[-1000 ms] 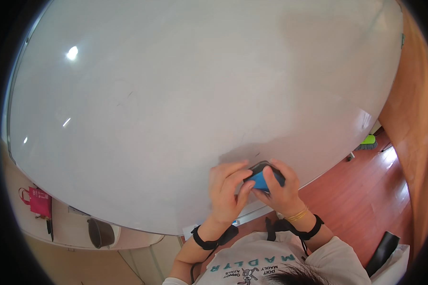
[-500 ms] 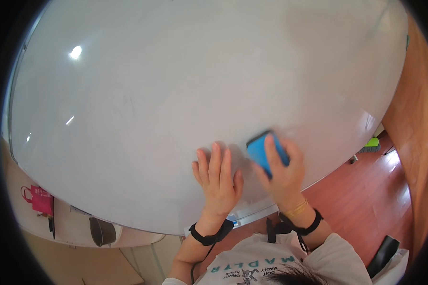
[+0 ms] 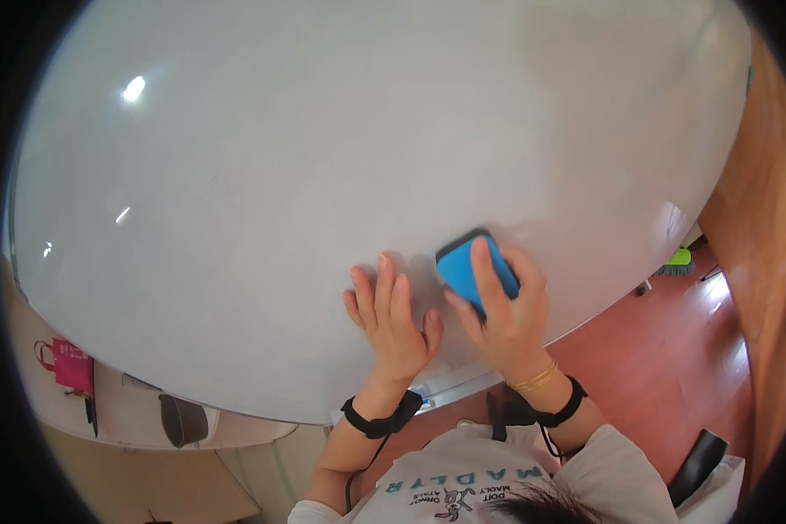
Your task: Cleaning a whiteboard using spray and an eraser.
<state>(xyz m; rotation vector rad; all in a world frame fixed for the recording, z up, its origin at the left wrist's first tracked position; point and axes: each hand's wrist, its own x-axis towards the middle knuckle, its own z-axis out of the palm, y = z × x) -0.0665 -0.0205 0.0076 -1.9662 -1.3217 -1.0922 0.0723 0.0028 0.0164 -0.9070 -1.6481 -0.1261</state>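
A large whiteboard [image 3: 279,175] fills most of the view, with faint smudges and light glare on it. My right hand [image 3: 513,310] grips a blue whiteboard eraser [image 3: 473,269] with a dark felt edge, pressed to the board right of centre. The thumb and fingers clasp its sides, and one finger lies along its back. Just to the left, my left hand [image 3: 395,323] rests on the board with its fingers stretched out, holding nothing. Black bands with cords circle both wrists.
A metal tray [image 3: 454,391] runs along the board's lower edge. At lower left are a pink bag [image 3: 72,365] and a dark brown container [image 3: 183,421]. On the right, a green brush [image 3: 675,260] sits near the reddish wooden floor [image 3: 637,349] and a wooden panel [image 3: 760,175].
My right hand has slid the eraser a little to the left and up the board. My left hand has shifted slightly left and up. The view has moved a little too.
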